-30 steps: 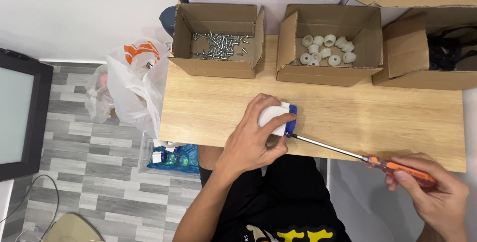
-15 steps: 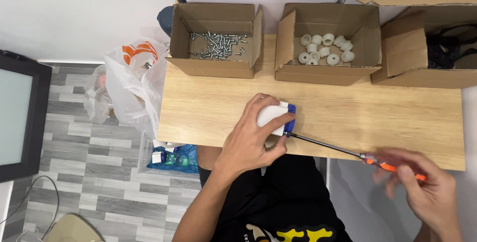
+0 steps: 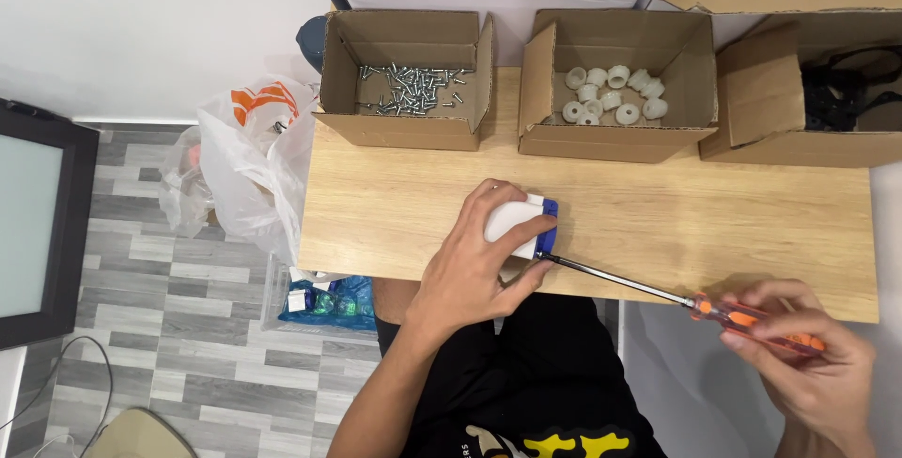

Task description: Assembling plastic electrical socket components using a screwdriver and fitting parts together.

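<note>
Left hand (image 3: 470,275): grip closed over a small white part with a blue end piece (image 3: 524,221), pressing it down near the front edge of the wooden counter (image 3: 395,204). Fingers wrap its top; thumb braces the near side.

Right hand (image 3: 808,369): grip closed on the orange handle of a screwdriver (image 3: 742,315), held off the counter's front right corner. The long steel shaft runs up and left, its tip meeting the blue end of the part, just beside the left thumb.

Behind, along the far edge of the counter:
- cardboard box of metal screws (image 3: 409,87)
- cardboard box of white round fittings (image 3: 611,96)
- a third cardboard box (image 3: 817,92) with dark contents, hard to make out

Left of the counter: a white plastic bag (image 3: 240,153); below it, a clear bin of small blue items (image 3: 324,298) on the tiled floor.

Risks, as I judge them: the shaft comes in at a shallow slant, so the tip could skip out and jab the thumb. The part sits close to the edge; a hard push could slide it off.
</note>
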